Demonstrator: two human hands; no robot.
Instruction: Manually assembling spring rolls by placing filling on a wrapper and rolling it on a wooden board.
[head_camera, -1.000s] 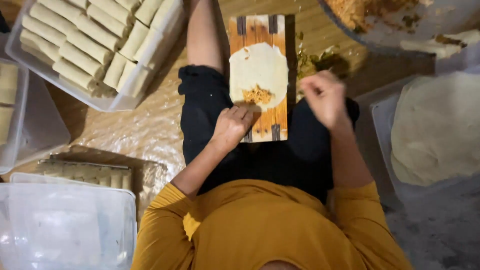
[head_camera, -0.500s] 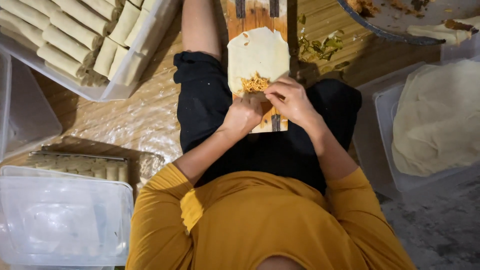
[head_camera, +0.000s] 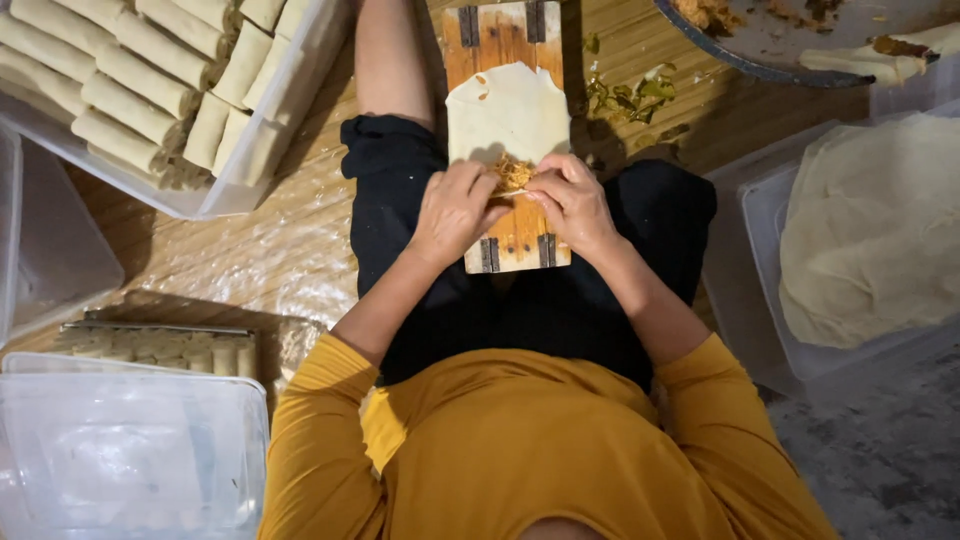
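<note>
A pale round wrapper (head_camera: 508, 112) lies on a narrow wooden board (head_camera: 500, 40) that rests across my lap. A small heap of shredded orange-brown filling (head_camera: 513, 172) sits at the wrapper's near edge. My left hand (head_camera: 452, 212) and my right hand (head_camera: 572, 203) meet at that edge, fingertips pinching the wrapper on either side of the filling. The near part of the wrapper is hidden under my fingers.
A clear tray (head_camera: 262, 170) of several finished rolls sits at top left. A metal bowl (head_camera: 760, 58) with filling is at top right, a tub of stacked wrappers (head_camera: 880, 230) at right. Clear plastic boxes (head_camera: 130, 450) stand at lower left. Green scraps (head_camera: 630, 95) lie on the mat.
My right hand came in from the right to the wrapper's near edge. Both hands now pinch the wrapper by the filling, and the view has shifted slightly.
</note>
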